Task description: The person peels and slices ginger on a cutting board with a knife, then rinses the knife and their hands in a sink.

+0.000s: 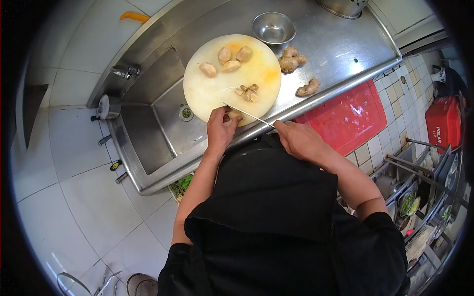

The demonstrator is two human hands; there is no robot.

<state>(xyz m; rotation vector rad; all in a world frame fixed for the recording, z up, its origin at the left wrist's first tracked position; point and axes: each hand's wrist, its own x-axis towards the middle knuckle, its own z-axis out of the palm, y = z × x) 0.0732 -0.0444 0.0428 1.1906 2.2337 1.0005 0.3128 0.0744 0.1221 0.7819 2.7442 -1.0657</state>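
Observation:
My left hand (219,128) is closed around a piece of ginger (236,116) at the near edge of the round white cutting board (197,98). My right hand (296,138) grips a knife (252,115) by its handle, and the thin blade lies across to the ginger beside my left fingers. Several peeled ginger pieces (231,66) rest on the far part of the board. Closer to the knife is a small pile of peel scraps (248,92). Unpeeled ginger roots (292,59) lie on the steel counter to the right of the board.
A steel bowl (274,28) stands behind the board. The sink basin (143,133) with its faucet (125,72) is on the left. A red lid-like panel (348,118) lies below the counter's right edge. Racks of containers (407,202) stand at the lower right.

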